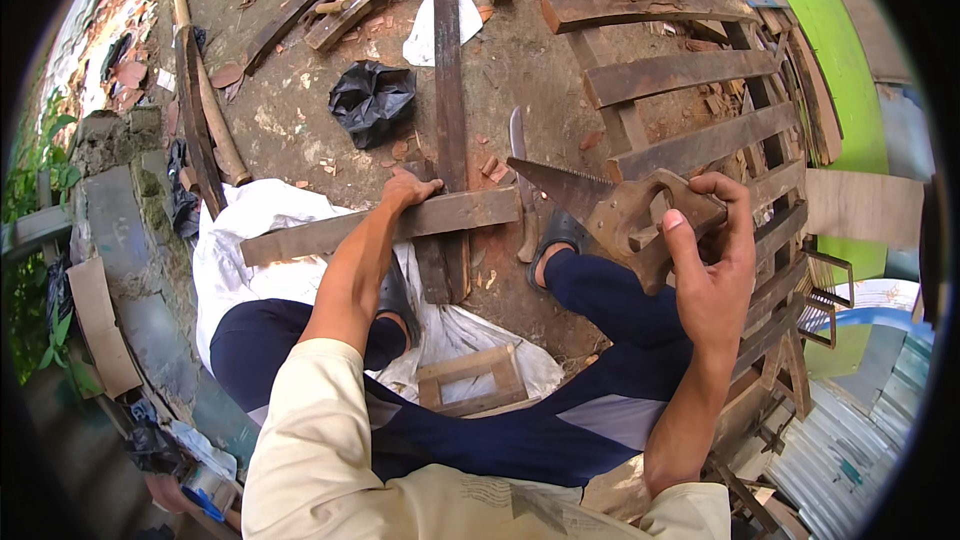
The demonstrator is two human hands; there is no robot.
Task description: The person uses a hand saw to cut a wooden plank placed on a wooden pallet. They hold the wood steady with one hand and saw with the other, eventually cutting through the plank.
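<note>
My left hand (408,188) is closed over the far edge of a short wooden board (470,212), which lies crosswise on a long dark beam (450,90). The board's left end is above a white sheet (235,240). In my right hand (715,265) is a handsaw (565,187), gripped by its brown wooden handle. The saw is raised over my right knee, its blade pointing left, with the tip a little right of the board's end and apart from it. A curved blade with a wooden handle (528,230) lies on the ground between the board and my right foot.
A large slatted wooden frame (690,75) leans along the right side. A small wooden frame (508,370) rests between my legs. Ahead lie a black plastic bag (372,103), a white scrap (425,35) and loose timbers (195,120). Corrugated metal sheet (830,450) is at lower right.
</note>
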